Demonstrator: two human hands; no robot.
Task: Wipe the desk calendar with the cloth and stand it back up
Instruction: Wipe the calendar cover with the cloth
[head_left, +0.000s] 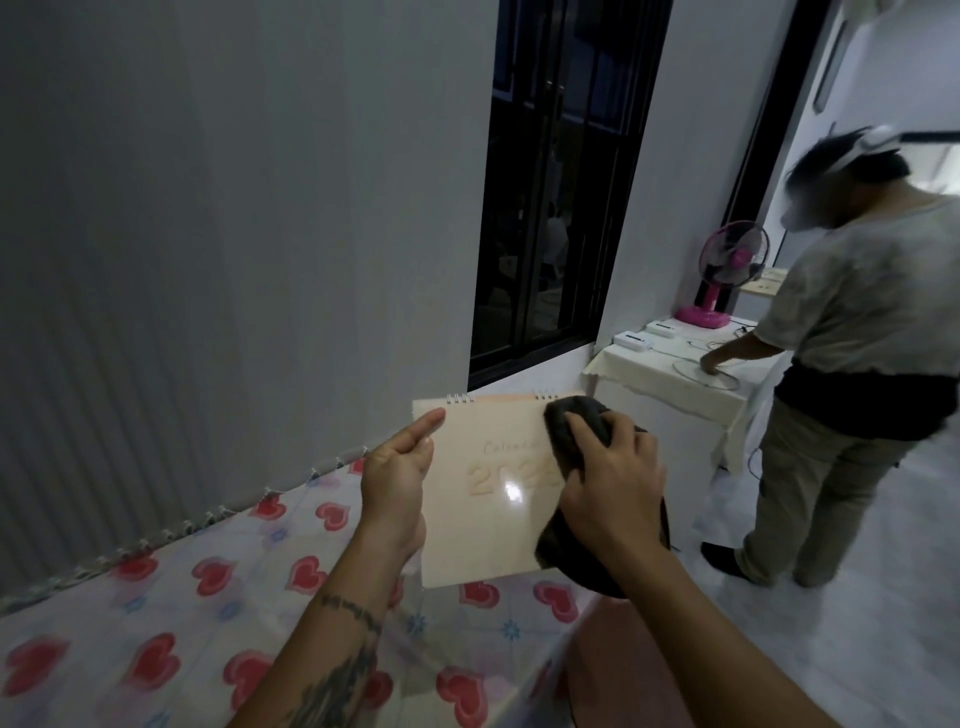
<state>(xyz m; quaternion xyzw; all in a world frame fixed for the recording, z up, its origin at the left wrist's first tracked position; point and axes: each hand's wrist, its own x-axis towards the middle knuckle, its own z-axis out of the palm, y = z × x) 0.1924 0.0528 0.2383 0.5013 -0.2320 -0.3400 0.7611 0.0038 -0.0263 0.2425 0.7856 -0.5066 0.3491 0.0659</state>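
Hands: left hand (396, 486) grips one calendar (488, 499) | right hand (610, 486) presses one cloth (576, 431) on it

The left hand (397, 483) grips the calendar (488, 499) by its left edge, thumb on the pale cover, holding it up off the surface (171, 613) with the heart-print covering. The right hand (613, 493) presses a dark cloth (576, 431) against the cover's right side, near the spiral binding on top. A glare spot sits on the cover. To the right, another person (852, 332) stands at a white table (670, 384) bearing a pink fan (722, 275).
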